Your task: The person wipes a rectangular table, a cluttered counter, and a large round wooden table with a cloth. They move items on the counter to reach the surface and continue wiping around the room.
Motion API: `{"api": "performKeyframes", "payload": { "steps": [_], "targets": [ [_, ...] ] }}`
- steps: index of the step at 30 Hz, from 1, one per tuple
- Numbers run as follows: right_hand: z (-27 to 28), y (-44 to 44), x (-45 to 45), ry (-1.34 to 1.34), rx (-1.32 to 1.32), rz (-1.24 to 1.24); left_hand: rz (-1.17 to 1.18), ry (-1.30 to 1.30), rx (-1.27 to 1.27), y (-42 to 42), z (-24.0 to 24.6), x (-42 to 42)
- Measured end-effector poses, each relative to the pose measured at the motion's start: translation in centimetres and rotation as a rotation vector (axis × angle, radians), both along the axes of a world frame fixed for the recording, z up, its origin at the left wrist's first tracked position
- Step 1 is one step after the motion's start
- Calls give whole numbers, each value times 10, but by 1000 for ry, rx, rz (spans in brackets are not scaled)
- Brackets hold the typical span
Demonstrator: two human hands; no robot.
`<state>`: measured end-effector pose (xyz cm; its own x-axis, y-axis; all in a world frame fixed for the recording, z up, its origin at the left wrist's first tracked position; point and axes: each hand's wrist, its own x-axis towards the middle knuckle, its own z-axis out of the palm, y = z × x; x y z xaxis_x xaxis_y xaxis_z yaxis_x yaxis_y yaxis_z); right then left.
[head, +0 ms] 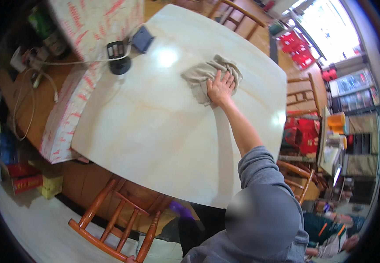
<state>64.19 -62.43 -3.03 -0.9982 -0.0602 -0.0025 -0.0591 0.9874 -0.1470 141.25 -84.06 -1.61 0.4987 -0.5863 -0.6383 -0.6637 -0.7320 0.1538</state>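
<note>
A beige-grey cloth (196, 77) lies bunched on the pale, marble-look tabletop (150, 131). My right hand (222, 87) holds it down, palm flat on it with the fingers somewhat spread; folds of cloth show around the fingers. The right arm, in a rolled grey sleeve, reaches across the table from the lower right. At the bottom edge, a small part of my left hand (130, 259) touches the top rail of a wooden chair (111, 227); the rest of that hand is cut off by the frame.
A black round-based device (120, 65) and a dark blue-grey stand (142, 39) sit at the table's left end, with a white cable beside them. A box-like block wrapped in red-printed film (68, 125) adjoins that end. Wooden chairs (303, 95) surround the table. Another person (328, 230) is at the lower right.
</note>
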Motion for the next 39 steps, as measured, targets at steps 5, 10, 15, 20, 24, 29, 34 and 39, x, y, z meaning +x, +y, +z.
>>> {"api": "performKeyframes", "payload": {
  "steps": [5,10,15,20,24,29,34,39],
  "targets": [
    [3,136,86,-95,43,-424,-77,29,-14,10,21,-36],
    [5,217,217,-91,31,-702,-167,96,-66,18,49,-42],
    [10,230,360,-74,33,-758,-399,196,37,15,48,9],
    [17,214,466,-88,56,-762,-247,418,-267,0,-36,64],
    [17,207,485,-108,-169,-858,-308,383,-349,-7,-81,81],
    [21,211,474,-214,-269,-930,-424,308,-396,13,-84,87],
    [30,217,481,-265,-329,-823,-227,471,-210,62,-57,103],
    [36,225,487,-257,-336,-713,-70,535,-52,80,-37,100]
  ]
}}
